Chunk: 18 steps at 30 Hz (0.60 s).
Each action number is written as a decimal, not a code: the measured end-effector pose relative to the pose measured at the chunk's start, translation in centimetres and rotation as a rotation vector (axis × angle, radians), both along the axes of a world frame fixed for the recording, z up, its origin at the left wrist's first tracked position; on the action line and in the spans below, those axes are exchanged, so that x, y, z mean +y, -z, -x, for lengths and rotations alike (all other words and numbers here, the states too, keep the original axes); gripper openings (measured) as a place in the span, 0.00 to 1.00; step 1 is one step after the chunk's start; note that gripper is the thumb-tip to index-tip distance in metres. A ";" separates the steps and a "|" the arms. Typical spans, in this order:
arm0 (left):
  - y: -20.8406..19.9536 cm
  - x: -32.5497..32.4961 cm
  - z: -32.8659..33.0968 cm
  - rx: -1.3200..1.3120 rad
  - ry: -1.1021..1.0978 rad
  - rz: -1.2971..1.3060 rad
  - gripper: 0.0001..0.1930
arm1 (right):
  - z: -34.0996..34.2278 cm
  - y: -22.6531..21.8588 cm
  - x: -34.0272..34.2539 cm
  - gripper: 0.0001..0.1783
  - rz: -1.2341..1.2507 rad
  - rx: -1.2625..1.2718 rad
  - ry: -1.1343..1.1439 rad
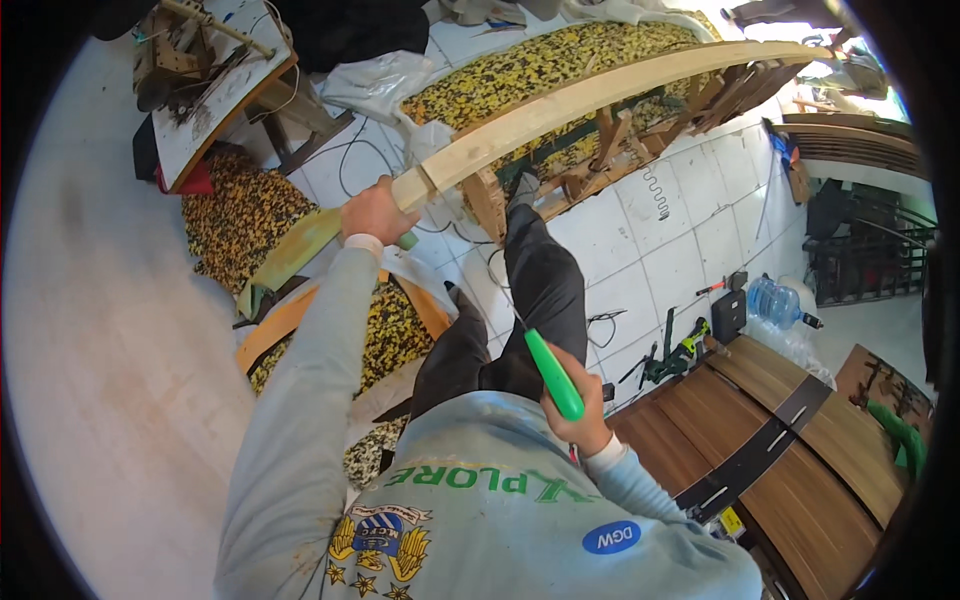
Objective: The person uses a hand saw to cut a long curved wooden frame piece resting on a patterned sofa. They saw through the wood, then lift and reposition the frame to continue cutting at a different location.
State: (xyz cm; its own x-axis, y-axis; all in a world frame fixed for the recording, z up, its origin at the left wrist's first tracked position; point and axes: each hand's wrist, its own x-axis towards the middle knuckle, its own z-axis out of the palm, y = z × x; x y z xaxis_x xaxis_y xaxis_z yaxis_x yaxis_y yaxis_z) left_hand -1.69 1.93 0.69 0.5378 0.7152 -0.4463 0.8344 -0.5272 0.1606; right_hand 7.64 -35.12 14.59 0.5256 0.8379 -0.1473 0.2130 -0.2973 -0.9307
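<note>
Pale wood under the left hand (378, 212), wrapped firmly round the near, stepped end of a long beam (560, 120). Running from that grip up and away to the right, along the edge of a wooden frame (484, 203); cannot tell whether fixed to it. Judging by length and thickness, likely stiff, fairly heavy toward the far end and awkward to control from one end alone; dry-looking and unfinished, so probably not slippery, though perhaps splintery. Best taken near the middle for balance, or at the stepped end to steady it. Below and to the right of that grip, a green tool (553, 375) in the right hand (582, 408), clasped by the handle and pointing up toward the left, with a tip too fine to make out. Probably light, rigid and smooth; to be held by the handle, clear of the shaft. Just below and left of the left grip, an olive strip (290, 258); beyond the beam, mottled foam (540, 70); right of the right grip, brown panels (800, 490).
</note>
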 end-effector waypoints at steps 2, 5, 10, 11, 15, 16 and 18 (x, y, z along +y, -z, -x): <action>0.3 -0.2 0.0 0.007 -0.005 0.009 0.35 | 0.3 1.3 2.5 0.34 0.018 -0.008 0.021; -0.2 0.0 -1.1 0.004 0.013 0.010 0.36 | -2.3 9.4 14.7 0.31 -0.139 -0.125 0.066; -0.5 0.0 -0.6 0.028 0.049 0.001 0.34 | -2.4 7.8 15.3 0.31 -0.037 -0.040 0.033; -0.5 0.4 -0.1 0.024 0.041 -0.009 0.34 | -1.3 7.2 10.9 0.31 -0.044 -0.088 0.023; 0.5 0.6 0.6 -0.027 0.022 0.003 0.34 | 0.7 -0.6 -2.1 0.36 0.142 0.111 0.006; -0.3 0.1 -0.1 -0.012 0.006 0.007 0.33 | 0.6 0.0 -0.9 0.36 0.076 0.045 0.003; 0.4 0.4 0.5 -0.057 0.006 -0.015 0.32 | -0.6 4.2 5.2 0.35 0.015 -0.013 0.000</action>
State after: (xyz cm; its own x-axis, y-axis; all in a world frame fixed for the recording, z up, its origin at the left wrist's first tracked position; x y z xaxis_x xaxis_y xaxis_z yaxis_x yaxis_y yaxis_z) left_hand -2.15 2.32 0.28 0.5666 0.7182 -0.4040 0.8208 -0.5352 0.1998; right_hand 8.27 -29.87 10.39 0.5275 0.8356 -0.1533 0.2248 -0.3113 -0.9233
